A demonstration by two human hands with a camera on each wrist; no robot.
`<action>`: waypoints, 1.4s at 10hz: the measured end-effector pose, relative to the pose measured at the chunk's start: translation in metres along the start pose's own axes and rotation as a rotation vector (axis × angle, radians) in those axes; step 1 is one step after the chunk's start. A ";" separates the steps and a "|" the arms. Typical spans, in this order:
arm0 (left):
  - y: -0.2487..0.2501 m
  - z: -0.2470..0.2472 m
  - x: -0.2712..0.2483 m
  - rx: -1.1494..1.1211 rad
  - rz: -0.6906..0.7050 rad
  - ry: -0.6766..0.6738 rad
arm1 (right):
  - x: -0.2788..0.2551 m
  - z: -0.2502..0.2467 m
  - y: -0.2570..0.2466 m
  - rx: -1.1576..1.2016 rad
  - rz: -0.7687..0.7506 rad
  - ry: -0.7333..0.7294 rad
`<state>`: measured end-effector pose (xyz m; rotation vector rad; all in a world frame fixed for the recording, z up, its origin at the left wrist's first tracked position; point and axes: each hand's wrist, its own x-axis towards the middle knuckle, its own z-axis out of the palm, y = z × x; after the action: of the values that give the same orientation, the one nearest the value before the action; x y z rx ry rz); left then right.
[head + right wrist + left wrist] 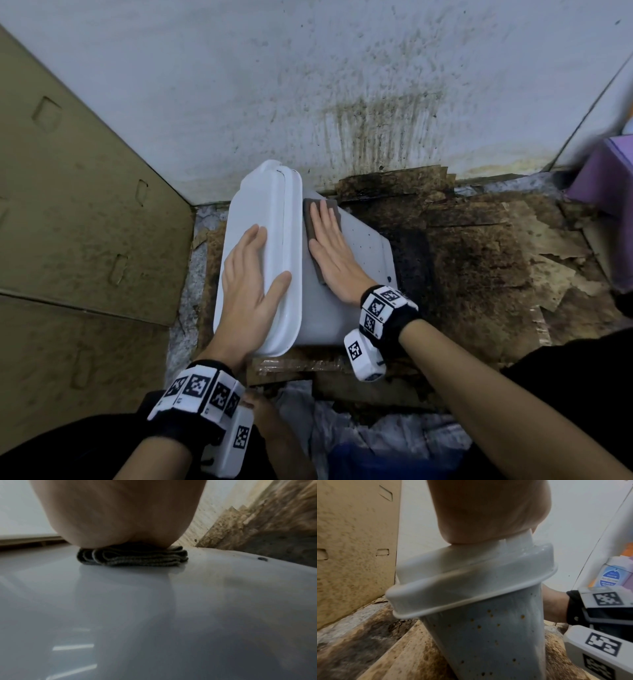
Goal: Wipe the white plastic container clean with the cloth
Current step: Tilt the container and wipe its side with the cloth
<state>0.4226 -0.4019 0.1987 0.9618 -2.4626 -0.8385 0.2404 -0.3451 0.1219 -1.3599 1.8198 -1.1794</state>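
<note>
now | your left hand (pixel 251 284) lies flat on the white plastic container (pixel 356 246) | your right hand (pixel 334 255), fingers straight, presses the folded grey-brown cloth (pixel 317 212) onto its side

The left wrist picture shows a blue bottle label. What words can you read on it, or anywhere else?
Bottle label: print there, too blurred to read.
Wrist bands: black-and-white square codes, no words.
Cardboard box: no print visible.
White plastic container, cloth: no text.

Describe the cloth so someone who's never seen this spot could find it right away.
Find the white plastic container lying on its side by the stained wall. On its upward face, the right hand presses a folded cloth, the only dark grey-brown fabric there.
</note>
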 end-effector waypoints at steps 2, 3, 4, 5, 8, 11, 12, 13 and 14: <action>0.000 -0.004 -0.004 -0.019 -0.019 -0.021 | -0.014 -0.008 0.033 -0.002 0.135 -0.003; 0.000 -0.006 -0.004 -0.035 -0.031 -0.030 | -0.024 -0.020 0.061 -0.061 0.261 -0.072; -0.001 -0.005 -0.003 -0.044 -0.034 -0.028 | -0.032 -0.023 0.089 -0.076 0.309 -0.026; -0.001 -0.004 -0.002 -0.047 -0.027 -0.018 | -0.037 -0.023 0.106 -0.032 0.357 0.026; -0.001 -0.003 -0.003 -0.016 -0.016 -0.001 | -0.028 -0.020 0.086 -0.100 0.490 -0.067; 0.005 0.001 -0.001 0.007 -0.003 0.009 | -0.023 0.000 -0.006 0.119 0.258 0.024; 0.005 0.001 -0.001 0.010 0.001 0.007 | -0.023 -0.001 -0.016 0.156 0.182 -0.036; 0.005 0.001 -0.001 0.005 0.002 0.007 | -0.029 -0.006 -0.001 0.118 0.111 -0.059; 0.004 0.000 -0.001 0.001 0.004 0.007 | -0.030 -0.010 0.028 0.056 0.111 -0.054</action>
<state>0.4210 -0.3985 0.2011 0.9579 -2.4585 -0.8315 0.2291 -0.3112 0.1001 -1.2314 1.7871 -1.1174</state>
